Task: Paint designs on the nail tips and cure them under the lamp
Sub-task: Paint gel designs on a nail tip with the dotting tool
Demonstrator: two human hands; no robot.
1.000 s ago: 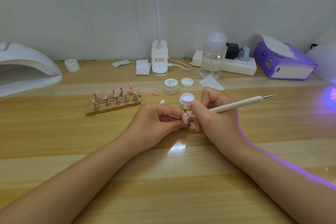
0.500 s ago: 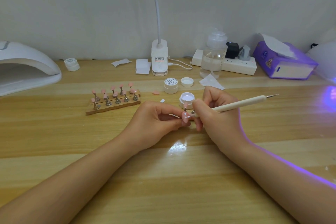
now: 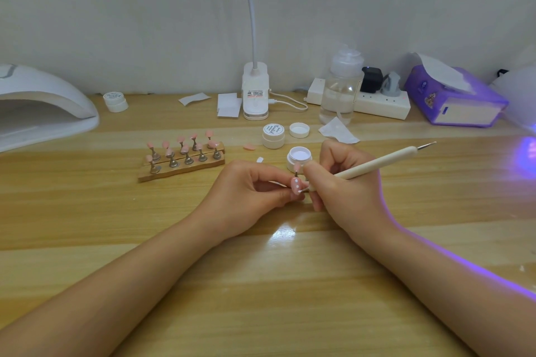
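Observation:
My left hand (image 3: 249,193) pinches a small stand that carries a pink nail tip (image 3: 295,184) with white dots on it. My right hand (image 3: 345,185) grips a cream dotting pen (image 3: 377,164), whose lower tip touches the nail tip. Just behind my hands stands an open jar of white gel (image 3: 299,157). A wooden holder (image 3: 182,161) at the left carries several pink nail tips on metal stands. The white curing lamp (image 3: 40,107) sits at the far left.
A closed gel jar (image 3: 273,135) and a loose lid (image 3: 299,129) lie behind the open jar. A loose pink tip (image 3: 249,147), a clip lamp base (image 3: 255,95), a clear bottle (image 3: 340,90), a power strip (image 3: 377,101) and a purple tissue box (image 3: 452,95) line the back. Violet light glows at the right edge (image 3: 529,151).
The pen has shifted slightly over the nail tip while both hands stay together at the same spot.

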